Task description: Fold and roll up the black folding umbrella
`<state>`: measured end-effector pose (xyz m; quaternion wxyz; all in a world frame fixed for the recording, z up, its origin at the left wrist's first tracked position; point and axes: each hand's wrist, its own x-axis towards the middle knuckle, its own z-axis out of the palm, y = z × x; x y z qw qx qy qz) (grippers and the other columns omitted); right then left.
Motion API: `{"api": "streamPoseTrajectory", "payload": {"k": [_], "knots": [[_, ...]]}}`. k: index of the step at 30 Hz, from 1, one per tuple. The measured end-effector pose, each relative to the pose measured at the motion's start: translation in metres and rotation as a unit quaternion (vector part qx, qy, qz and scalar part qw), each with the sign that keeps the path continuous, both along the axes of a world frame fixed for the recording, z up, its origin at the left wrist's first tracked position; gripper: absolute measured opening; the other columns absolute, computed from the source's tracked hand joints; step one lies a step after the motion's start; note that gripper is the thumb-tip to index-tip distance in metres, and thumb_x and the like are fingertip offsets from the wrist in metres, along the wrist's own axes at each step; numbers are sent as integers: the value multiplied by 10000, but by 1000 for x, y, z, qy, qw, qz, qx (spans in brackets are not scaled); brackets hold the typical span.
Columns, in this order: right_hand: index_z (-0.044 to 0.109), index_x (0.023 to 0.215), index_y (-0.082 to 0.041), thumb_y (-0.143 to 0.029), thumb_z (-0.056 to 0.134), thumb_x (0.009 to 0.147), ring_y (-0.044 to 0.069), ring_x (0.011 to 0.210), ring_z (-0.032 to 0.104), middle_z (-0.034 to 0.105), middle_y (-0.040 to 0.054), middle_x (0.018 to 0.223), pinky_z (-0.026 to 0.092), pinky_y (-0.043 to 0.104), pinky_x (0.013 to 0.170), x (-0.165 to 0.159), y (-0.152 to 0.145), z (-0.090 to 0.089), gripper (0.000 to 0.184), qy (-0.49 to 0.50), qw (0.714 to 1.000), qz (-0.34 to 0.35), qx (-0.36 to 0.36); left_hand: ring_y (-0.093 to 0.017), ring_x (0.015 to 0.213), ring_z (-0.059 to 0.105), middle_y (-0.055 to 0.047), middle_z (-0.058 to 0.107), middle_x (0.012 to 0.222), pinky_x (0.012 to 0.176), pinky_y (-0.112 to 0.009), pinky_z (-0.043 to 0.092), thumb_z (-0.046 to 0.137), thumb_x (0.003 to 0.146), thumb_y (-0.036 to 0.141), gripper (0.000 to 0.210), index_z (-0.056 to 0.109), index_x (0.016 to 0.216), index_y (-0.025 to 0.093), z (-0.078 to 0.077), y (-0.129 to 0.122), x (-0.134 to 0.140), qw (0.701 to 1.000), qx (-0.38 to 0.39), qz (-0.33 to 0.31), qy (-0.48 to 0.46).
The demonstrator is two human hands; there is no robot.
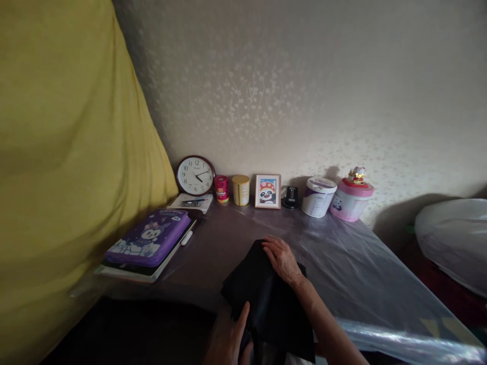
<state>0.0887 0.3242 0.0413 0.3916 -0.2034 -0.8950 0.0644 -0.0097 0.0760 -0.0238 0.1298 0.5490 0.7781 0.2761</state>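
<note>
Lower centre: black cloth, partly folded, is pressed flat on the tabletop by the open right hand; its lower edge is pinched by the left hand.

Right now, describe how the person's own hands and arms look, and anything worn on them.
Both are bare. The right hand shows no glove, and its forearm runs uncovered to the bottom edge with no sleeve in view. The left hand is also ungloved; only part of it shows. The light is too dim to tell rings or a watch.
</note>
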Motion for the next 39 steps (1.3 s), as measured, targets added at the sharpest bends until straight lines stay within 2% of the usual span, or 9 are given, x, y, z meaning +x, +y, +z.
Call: {"api": "streamPoseTrajectory", "payload": {"k": [2, 5, 11, 17, 21, 27, 34, 39], "knots": [[697, 1077, -180, -315, 407, 1018, 265, 1091, 658, 708, 136, 1148, 537, 502, 940, 7, 8, -2, 325, 31, 999, -35, -20, -328, 1294, 540, -143, 493, 1469, 1000, -462, 512, 484, 846, 148, 647, 373, 1474, 253, 3, -2, -3, 1000, -1, -16, -18], [688, 1089, -213, -338, 432, 1007, 242, 1045, 678, 710, 108, 1147, 562, 456, 918, 28, 10, -4, 296, 67, 995, -44, -61, -281, 1292, 549, -111, 540, 1438, 998, -397, 525, 464, 878, 171, 618, 355, 1483, 234, 7, -4, -6, 998, 15, -36, -38], [686, 1056, -240, -387, 459, 987, 246, 998, 703, 727, 84, 1092, 592, 415, 866, 85, -1, -15, 280, 85, 989, -72, -95, -200, 1273, 569, -7, 556, 1429, 1000, -340, 532, 446, 912, 169, 638, 280, 1499, 354, 11, -6, -7, 992, 62, -49, -102], [675, 1067, -239, -348, 451, 977, 242, 985, 712, 733, 77, 1084, 606, 387, 837, 118, -12, -31, 265, 65, 989, -86, -103, -188, 1303, 539, -33, 522, 1457, 1068, -355, 477, 410, 942, 243, 579, 293, 1506, 297, 8, -3, -10, 988, 76, -53, -121], [654, 1120, -248, -297, 448, 970, 230, 1022, 703, 719, 75, 1125, 597, 385, 873, 124, -23, -33, 259, 50, 990, -71, -113, -192, 1322, 518, -70, 496, 1475, 1077, -348, 465, 368, 961, 286, 561, 288, 1513, 221, 11, 0, -15, 989, 63, -56, -122], [644, 1146, -257, -241, 469, 965, 213, 1079, 682, 654, 89, 1254, 582, 344, 904, 122, -37, -29, 252, 31, 991, -46, -124, -192, 1341, 488, -25, 466, 1502, 1077, -310, 455, 397, 958, 244, 549, 318, 1499, 277, 21, 0, -19, 987, 78, -64, -122], [612, 1171, -245, -83, 357, 929, 177, 1143, 652, 613, 106, 1316, 563, 290, 909, 124, -43, -26, 387, 27, 994, 9, -106, -194, 1351, 475, -48, 457, 1505, 1092, -340, 444, 395, 958, 253, 547, 316, 1499, 257, 22, 2, -17, 986, 82, -64, -128], [627, 1156, -258, -85, 410, 909, 196, 1160, 642, 596, 100, 1349, 553, 318, 932, 123, -45, -26, 372, 13, 992, 11, -126, -200, 1336, 496, -44, 472, 1495, 1080, -344, 457, 412, 959, 262, 538, 334, 1490, 266, 21, 1, -18, 984, 92, -61, -137]]}}
